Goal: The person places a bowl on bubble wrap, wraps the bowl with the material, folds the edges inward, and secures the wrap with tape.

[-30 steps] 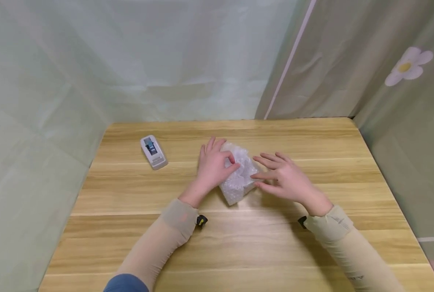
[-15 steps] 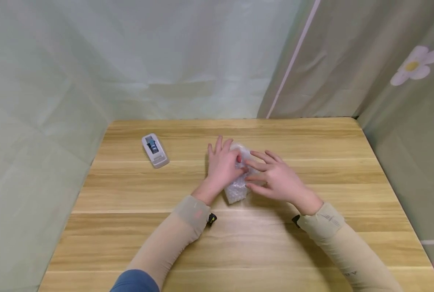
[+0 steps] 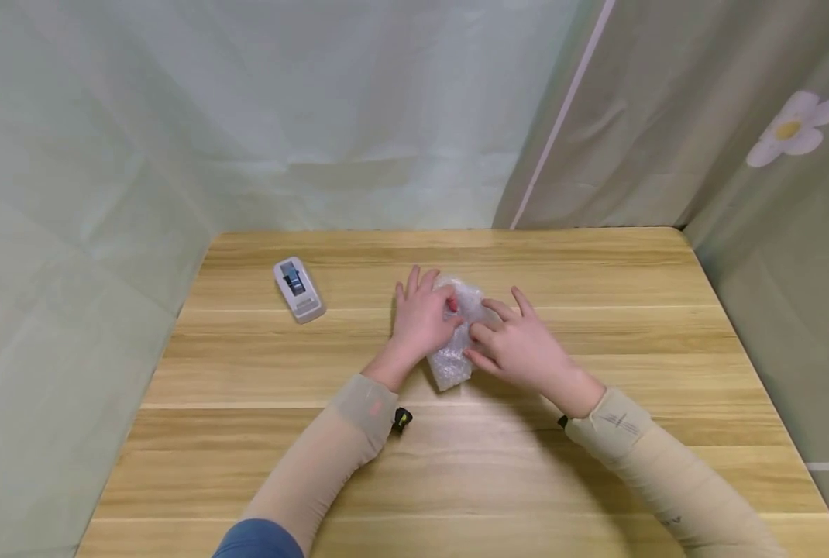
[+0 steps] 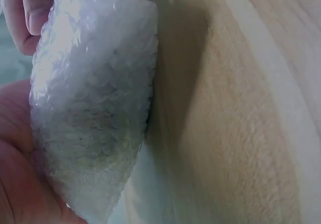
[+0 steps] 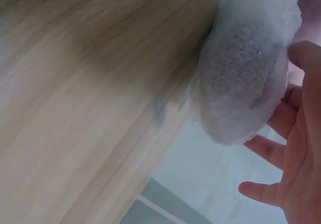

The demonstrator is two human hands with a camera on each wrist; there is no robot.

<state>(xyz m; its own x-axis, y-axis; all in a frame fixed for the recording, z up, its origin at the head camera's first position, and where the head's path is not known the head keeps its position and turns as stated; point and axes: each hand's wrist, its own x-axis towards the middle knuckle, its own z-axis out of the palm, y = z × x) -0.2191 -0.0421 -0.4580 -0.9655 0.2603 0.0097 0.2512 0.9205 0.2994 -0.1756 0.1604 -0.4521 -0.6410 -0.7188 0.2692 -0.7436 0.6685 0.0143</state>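
Observation:
A bundle of clear bubble wrap (image 3: 451,364) lies on the wooden table, something darker showing faintly through its layers in the left wrist view. My left hand (image 3: 420,316) holds it from the left, with thumb and index finger bent over its top and the other fingers spread along its far left side. My right hand (image 3: 526,349) is at the right side of the bundle. Its fingertips touch the bubble wrap (image 5: 241,78), index finger bent, while the outer fingers stand away from it. What the bundle contains is hidden.
A white and grey tape dispenser (image 3: 299,290) lies at the back left of the wooden table (image 3: 247,457). Pale green curtains (image 3: 359,116) hang behind and on both sides of the table, one with a white flower print (image 3: 794,129).
Both hands have closed in on each other over the bundle. The right fingers have moved left onto the wrap and bent, and the wrap's right-hand part now looks narrower.

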